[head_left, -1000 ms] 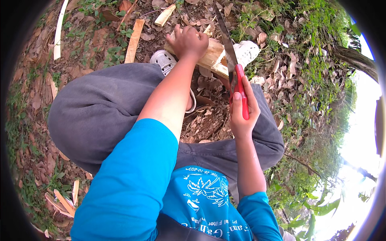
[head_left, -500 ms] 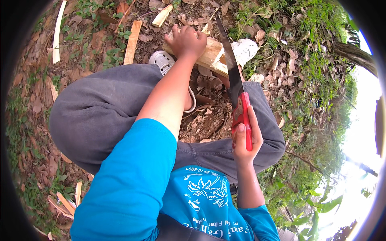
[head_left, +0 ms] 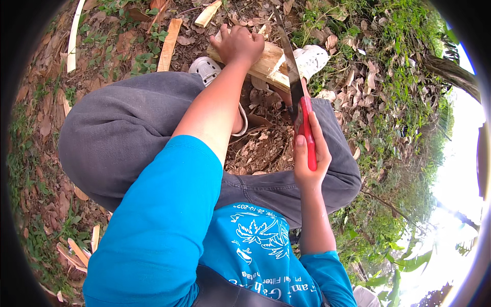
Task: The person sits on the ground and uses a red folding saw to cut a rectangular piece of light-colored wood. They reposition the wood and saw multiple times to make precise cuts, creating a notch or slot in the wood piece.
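A pale block of wood (head_left: 268,64) lies across my feet, between the two white clogs (head_left: 312,61). My left hand (head_left: 238,45) is closed over its left end, fingers curled round the far edge. My right hand (head_left: 312,153) grips the red handle of a handsaw (head_left: 292,71). The dark blade points away from me and crosses the right end of the block, beside a notch of fresh pale wood. Whether the teeth touch the wood cannot be told.
Wood offcuts lie on the leaf-strewn ground: a flat strip (head_left: 169,45), a long thin strip (head_left: 75,36), a short piece (head_left: 208,14) and several splinters (head_left: 76,253) at lower left. Grass and a dark branch (head_left: 452,74) are at the right. My bent knees flank the work.
My right hand and the saw have moved a little away from me, and the handle has tilted slightly edge-on. My left hand stays on the block.
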`<action>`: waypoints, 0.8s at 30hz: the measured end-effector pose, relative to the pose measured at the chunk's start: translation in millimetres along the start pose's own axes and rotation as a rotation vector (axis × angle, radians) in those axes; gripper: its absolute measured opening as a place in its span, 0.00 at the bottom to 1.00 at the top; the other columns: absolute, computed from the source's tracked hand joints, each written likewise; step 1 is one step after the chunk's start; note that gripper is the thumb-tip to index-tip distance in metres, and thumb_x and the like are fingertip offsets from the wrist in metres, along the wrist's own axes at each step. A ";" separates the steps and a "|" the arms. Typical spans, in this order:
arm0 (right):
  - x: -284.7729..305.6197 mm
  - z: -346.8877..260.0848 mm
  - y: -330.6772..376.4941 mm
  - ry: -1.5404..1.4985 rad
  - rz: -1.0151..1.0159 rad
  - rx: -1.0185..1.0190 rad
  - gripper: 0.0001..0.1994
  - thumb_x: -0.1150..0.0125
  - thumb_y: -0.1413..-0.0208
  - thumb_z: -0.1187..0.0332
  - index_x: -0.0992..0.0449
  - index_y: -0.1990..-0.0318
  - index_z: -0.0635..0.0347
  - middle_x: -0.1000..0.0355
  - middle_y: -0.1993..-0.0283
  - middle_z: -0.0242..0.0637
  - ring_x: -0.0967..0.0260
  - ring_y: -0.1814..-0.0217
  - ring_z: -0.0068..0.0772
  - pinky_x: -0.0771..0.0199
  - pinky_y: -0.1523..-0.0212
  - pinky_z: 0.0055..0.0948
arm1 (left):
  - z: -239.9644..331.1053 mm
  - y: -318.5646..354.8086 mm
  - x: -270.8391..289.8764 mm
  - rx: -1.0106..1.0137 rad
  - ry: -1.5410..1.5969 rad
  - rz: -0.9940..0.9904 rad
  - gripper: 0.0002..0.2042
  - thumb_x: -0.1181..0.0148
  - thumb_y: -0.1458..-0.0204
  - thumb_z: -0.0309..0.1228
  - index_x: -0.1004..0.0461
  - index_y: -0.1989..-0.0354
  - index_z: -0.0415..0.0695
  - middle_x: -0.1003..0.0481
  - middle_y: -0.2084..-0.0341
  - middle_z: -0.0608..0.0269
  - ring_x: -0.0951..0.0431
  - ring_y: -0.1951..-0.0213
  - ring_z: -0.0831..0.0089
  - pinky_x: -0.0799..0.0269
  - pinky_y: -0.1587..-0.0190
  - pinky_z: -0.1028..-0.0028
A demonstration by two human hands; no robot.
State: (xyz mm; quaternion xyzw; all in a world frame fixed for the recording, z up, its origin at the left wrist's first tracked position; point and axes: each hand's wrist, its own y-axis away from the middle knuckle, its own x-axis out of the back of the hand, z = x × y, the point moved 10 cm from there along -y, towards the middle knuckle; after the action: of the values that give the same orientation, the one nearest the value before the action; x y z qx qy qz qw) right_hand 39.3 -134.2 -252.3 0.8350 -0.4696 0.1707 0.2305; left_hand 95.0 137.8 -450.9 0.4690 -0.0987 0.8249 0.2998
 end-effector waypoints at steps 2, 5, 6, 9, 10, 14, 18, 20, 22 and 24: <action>8.3 -17.4 25.1 0.098 -0.013 0.112 0.25 0.44 0.33 0.71 0.35 0.31 0.71 0.28 0.36 0.46 0.31 0.40 0.26 0.35 0.36 0.27 | -3.7 -0.4 2.1 0.002 -0.003 0.020 0.21 0.51 0.46 0.45 0.16 0.59 0.45 0.22 0.45 0.64 0.37 0.32 0.61 0.56 0.31 0.40; 27.4 -15.0 57.4 0.101 -0.010 0.050 0.25 0.43 0.35 0.71 0.34 0.32 0.71 0.28 0.35 0.50 0.30 0.36 0.31 0.34 0.36 0.29 | -10.0 1.8 4.8 -0.017 0.013 0.109 0.21 0.51 0.46 0.46 0.16 0.61 0.46 0.22 0.45 0.64 0.37 0.32 0.61 0.57 0.31 0.39; 31.6 -13.6 60.5 0.107 -0.006 0.037 0.25 0.42 0.35 0.72 0.33 0.32 0.71 0.28 0.35 0.51 0.30 0.34 0.33 0.34 0.35 0.30 | -10.1 2.2 4.4 -0.009 0.025 0.096 0.20 0.51 0.46 0.46 0.16 0.61 0.46 0.22 0.45 0.64 0.37 0.32 0.61 0.57 0.31 0.39; 25.5 -11.7 36.6 0.047 0.025 0.104 0.25 0.43 0.34 0.71 0.33 0.32 0.72 0.29 0.34 0.51 0.31 0.34 0.36 0.35 0.34 0.32 | -10.0 2.0 1.7 0.011 -0.011 0.050 0.20 0.52 0.45 0.47 0.18 0.55 0.51 0.22 0.44 0.66 0.38 0.31 0.63 0.57 0.30 0.39; 19.3 -12.1 20.5 0.048 0.030 0.137 0.25 0.43 0.34 0.71 0.33 0.32 0.72 0.29 0.34 0.51 0.31 0.34 0.36 0.35 0.34 0.32 | -13.9 6.0 1.0 0.010 -0.007 0.052 0.20 0.52 0.45 0.48 0.18 0.55 0.51 0.22 0.45 0.66 0.38 0.31 0.63 0.57 0.31 0.39; -5.8 4.4 -40.2 -0.088 0.067 0.089 0.24 0.43 0.34 0.71 0.33 0.32 0.70 0.28 0.35 0.49 0.32 0.35 0.33 0.37 0.34 0.30 | -2.8 -6.9 -3.4 0.019 -0.020 0.039 0.21 0.52 0.45 0.47 0.17 0.56 0.50 0.21 0.47 0.64 0.36 0.33 0.62 0.57 0.31 0.41; -12.2 8.0 -35.4 -0.058 0.040 0.081 0.24 0.42 0.34 0.71 0.32 0.32 0.68 0.27 0.37 0.48 0.32 0.36 0.30 0.37 0.35 0.28 | -3.6 -6.5 0.4 0.049 0.017 0.100 0.22 0.51 0.46 0.47 0.16 0.58 0.45 0.21 0.47 0.62 0.36 0.34 0.60 0.57 0.31 0.41; -8.4 7.9 -31.6 -0.010 0.027 0.071 0.24 0.42 0.34 0.70 0.32 0.32 0.67 0.26 0.37 0.47 0.31 0.36 0.28 0.36 0.36 0.27 | -5.6 -1.2 2.4 0.055 0.020 0.058 0.22 0.52 0.45 0.47 0.16 0.57 0.45 0.22 0.46 0.62 0.37 0.33 0.60 0.58 0.31 0.41; -0.5 2.0 -18.5 0.063 0.013 0.073 0.24 0.42 0.34 0.70 0.32 0.32 0.67 0.26 0.37 0.48 0.30 0.37 0.28 0.35 0.36 0.27 | -1.8 0.6 0.6 0.060 0.030 0.010 0.23 0.52 0.45 0.47 0.16 0.57 0.45 0.23 0.44 0.63 0.38 0.32 0.61 0.58 0.30 0.40; 5.9 -2.9 9.3 0.098 -0.002 0.052 0.25 0.41 0.35 0.71 0.32 0.32 0.66 0.25 0.38 0.49 0.27 0.39 0.30 0.32 0.39 0.28 | -3.4 -3.1 -2.6 0.071 0.027 0.008 0.23 0.52 0.45 0.47 0.17 0.56 0.45 0.23 0.44 0.63 0.38 0.32 0.61 0.58 0.30 0.40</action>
State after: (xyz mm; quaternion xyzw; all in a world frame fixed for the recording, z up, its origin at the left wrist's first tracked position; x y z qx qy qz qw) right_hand 34.0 -141.0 -244.8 0.8317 -0.4526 0.2233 0.2317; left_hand 95.3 140.7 -455.3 0.4677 -0.0669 0.8354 0.2810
